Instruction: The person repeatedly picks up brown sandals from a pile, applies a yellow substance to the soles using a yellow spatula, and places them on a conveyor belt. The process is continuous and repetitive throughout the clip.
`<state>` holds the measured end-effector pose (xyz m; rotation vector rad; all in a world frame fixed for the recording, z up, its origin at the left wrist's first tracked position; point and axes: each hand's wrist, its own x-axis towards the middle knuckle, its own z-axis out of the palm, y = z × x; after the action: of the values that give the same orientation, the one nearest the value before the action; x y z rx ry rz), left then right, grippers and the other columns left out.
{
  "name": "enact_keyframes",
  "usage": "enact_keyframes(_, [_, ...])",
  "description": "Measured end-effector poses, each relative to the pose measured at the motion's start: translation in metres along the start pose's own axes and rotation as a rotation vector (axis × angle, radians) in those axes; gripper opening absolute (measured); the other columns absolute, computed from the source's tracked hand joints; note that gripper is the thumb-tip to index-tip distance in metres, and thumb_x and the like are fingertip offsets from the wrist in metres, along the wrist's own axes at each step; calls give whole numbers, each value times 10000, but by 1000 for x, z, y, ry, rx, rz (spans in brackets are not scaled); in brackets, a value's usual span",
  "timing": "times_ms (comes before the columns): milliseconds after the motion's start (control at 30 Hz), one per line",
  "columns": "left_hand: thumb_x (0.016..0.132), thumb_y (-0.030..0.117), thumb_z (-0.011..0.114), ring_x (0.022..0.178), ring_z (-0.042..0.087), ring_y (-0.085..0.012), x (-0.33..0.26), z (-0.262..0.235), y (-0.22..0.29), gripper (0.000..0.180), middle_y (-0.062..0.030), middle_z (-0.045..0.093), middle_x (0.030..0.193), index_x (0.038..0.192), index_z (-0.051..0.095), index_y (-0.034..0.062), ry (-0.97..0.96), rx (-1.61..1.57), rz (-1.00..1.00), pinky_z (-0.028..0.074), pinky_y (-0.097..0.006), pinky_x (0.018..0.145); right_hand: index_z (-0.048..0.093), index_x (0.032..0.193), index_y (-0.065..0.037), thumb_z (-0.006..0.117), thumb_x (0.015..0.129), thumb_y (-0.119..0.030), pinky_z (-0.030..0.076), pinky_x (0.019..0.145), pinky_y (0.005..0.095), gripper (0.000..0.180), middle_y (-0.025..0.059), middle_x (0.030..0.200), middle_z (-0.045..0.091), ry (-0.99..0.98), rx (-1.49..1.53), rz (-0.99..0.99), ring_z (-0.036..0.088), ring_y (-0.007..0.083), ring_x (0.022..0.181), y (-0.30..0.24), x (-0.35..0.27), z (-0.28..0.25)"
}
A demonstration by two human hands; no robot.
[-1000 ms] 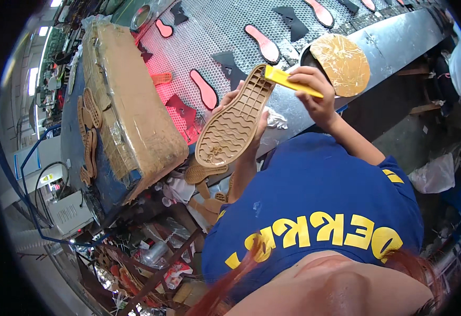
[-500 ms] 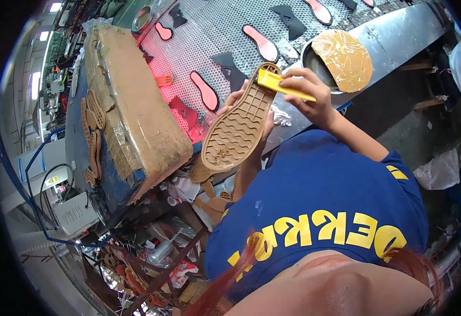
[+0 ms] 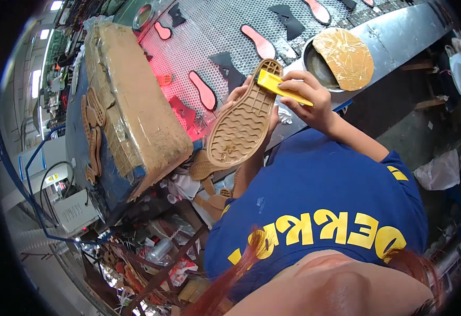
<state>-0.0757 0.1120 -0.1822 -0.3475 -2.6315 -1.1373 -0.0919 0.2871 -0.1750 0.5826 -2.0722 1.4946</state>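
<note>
A tan rubber shoe sole (image 3: 241,131) is held up and tilted, its grid-and-wave tread facing me. My left hand (image 3: 238,95) grips it from behind, with fingers showing along the far edge and part of the hand along the near edge. In my right hand (image 3: 309,97) is a flat yellow tool (image 3: 283,88), pinched between thumb and fingers. The tool's dark tip meets the sole near its narrower end; whether it is a brush or a scraper I cannot make out.
Pink insoles (image 3: 203,90) and black cut pieces (image 3: 228,68) lie on a honeycomb-patterned surface (image 3: 214,31) under red light. A round pan (image 3: 315,68) sits half covered by a tan disc (image 3: 346,58). At left stands a taped cardboard box (image 3: 141,95), with more soles (image 3: 94,137) beside it.
The sole has shifted slightly right and up at its wide end. The yellow tool has turned a little and stays against the narrow end.
</note>
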Motion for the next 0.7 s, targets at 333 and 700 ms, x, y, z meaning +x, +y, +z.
enact_keyframes(333, [990,328,409,1274,461,-252,10,13,-21,407,-161,451,1337,1273,428,37,146,-1309,-167,411,-373,1056,645,996,-11,786,781,-229,559,707,358,337,150,996,617,-129,24,-185,658,299,850,-29,2,15])
enact_keyframes(700, [879,229,669,1262,470,-281,7,44,-39,497,-148,495,1293,1284,436,59,186,-1227,-14,393,-439,1073,651,999,22,756,816,-279,547,692,352,367,164,970,617,-203,35,-248,657,297,831,-48,10,18])
